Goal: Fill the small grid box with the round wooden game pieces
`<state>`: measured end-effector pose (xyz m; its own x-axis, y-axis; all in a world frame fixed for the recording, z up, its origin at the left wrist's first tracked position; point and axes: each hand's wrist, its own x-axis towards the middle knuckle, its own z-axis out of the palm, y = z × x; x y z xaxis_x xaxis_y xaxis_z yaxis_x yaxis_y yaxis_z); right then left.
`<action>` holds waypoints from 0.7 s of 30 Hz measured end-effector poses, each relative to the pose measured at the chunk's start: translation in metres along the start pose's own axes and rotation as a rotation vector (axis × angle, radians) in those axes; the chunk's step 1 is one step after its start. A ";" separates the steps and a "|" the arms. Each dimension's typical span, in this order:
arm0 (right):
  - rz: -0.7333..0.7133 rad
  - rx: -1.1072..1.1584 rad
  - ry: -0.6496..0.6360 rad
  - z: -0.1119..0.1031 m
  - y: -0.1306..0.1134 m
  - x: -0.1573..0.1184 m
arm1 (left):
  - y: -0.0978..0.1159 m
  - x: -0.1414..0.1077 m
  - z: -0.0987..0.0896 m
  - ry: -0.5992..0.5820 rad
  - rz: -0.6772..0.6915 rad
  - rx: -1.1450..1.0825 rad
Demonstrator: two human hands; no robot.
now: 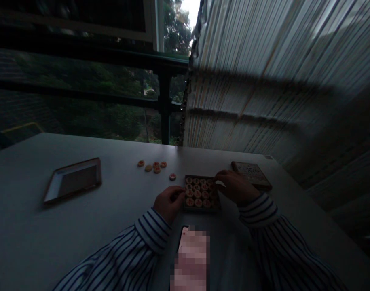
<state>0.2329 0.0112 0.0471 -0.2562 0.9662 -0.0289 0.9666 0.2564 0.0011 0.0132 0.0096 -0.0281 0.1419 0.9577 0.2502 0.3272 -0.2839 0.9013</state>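
A small square box (199,209) stands before me, filled with rows of round wooden xiangqi pieces (198,193) bearing dark or red characters. My left hand (170,203) is closed, with thumb and fingertips pinched at the box's left side. On the opposite side, my right hand (235,187) bends its fingers over the upper right edge, gripping there. Dim light hides whether a piece is under the right fingertips. Just beyond the left hand, a single loose piece (172,176) lies on the white table (121,226).
Several loose pieces (156,167) lie farther back. An open shallow tray-like lid (74,180) rests at the left. A flat box with writing (253,174) is behind my right hand. A phone (192,258) with a blurred screen lies between my forearms. Railing (165,109) and corrugated sheeting (233,93) stand behind the table.
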 end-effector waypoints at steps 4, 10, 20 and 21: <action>-0.031 0.019 0.056 0.001 -0.005 0.000 | -0.002 0.000 0.000 -0.011 -0.012 0.000; -0.073 0.011 0.048 0.005 -0.022 0.002 | 0.000 0.000 0.000 -0.015 -0.003 -0.003; -0.073 0.001 0.039 0.012 -0.022 0.005 | -0.002 0.000 0.000 -0.018 0.004 -0.001; -0.074 0.003 0.035 0.012 -0.022 0.005 | -0.003 0.000 0.001 -0.022 0.005 -0.002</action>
<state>0.2103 0.0104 0.0346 -0.3269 0.9450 0.0058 0.9451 0.3269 -0.0026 0.0127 0.0109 -0.0313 0.1640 0.9550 0.2473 0.3242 -0.2889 0.9008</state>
